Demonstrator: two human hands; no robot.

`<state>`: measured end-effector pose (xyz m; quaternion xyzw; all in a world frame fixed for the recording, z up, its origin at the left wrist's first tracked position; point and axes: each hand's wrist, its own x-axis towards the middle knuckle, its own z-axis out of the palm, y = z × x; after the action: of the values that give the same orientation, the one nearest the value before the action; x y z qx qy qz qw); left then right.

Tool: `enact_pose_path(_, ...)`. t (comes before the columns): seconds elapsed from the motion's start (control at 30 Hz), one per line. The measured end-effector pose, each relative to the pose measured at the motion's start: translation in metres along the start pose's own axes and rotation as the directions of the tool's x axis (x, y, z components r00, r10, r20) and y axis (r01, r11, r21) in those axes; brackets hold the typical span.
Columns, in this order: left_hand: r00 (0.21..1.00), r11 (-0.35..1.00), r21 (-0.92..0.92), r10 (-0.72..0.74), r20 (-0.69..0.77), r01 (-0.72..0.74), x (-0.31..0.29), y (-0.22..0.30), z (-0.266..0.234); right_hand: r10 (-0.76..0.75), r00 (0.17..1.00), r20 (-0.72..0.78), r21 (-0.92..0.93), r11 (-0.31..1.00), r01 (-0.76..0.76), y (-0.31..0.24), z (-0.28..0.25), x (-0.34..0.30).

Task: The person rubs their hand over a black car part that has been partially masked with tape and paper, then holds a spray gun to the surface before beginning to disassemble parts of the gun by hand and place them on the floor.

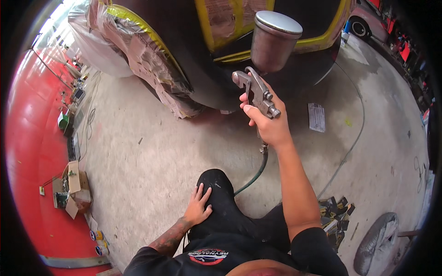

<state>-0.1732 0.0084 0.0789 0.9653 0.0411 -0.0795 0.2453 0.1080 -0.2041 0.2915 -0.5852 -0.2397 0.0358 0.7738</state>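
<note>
Observed grey concrete floor (142,158), darker-stained in places; glossy red wall (34,133) along left side; bright light (56,17) at upper left.

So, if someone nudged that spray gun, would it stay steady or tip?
The spray gun would probably feel top-heavy, since its large cup sits above the right hand. It looks like metal, so it should be stiff, while the curved green hose below may flex.
</note>
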Motion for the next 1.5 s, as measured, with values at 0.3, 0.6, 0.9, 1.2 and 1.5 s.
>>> enact_pose_path(0.3, 0.990, 0.993, -0.110, 0.024, -0.137, -0.040, -0.005, -0.018, 0.006, -0.182, 0.983, 0.010, 0.005, 0.983, 0.182, -0.067, 0.035, 0.044)
enact_pose_path(0.6, 0.983, 0.986, -0.158, 0.018, -0.185, -0.048, -0.007, -0.024, 0.005, -0.320, 0.947, -0.024, -0.024, 0.947, 0.319, -0.141, 0.045, 0.099)
enact_pose_path(0.9, 0.985, 0.980, -0.197, -0.021, -0.172, -0.013, -0.010, -0.027, 0.008, -0.342, 0.910, -0.234, -0.103, 0.939, 0.327, -0.168, -0.014, 0.120)
enact_pose_path(1.2, 0.988, 0.994, -0.111, -0.035, -0.153, 0.018, -0.005, -0.025, 0.009, -0.372, 0.890, -0.264, -0.206, 0.923, 0.325, -0.186, -0.024, 0.116)
enact_pose_path(1.5, 0.930, 0.987, 0.067, 0.159, -0.332, -0.145, 0.100, -0.012, -0.077, -0.307, 0.948, -0.081, -0.186, 0.939, 0.288, -0.191, 0.042, 0.106)
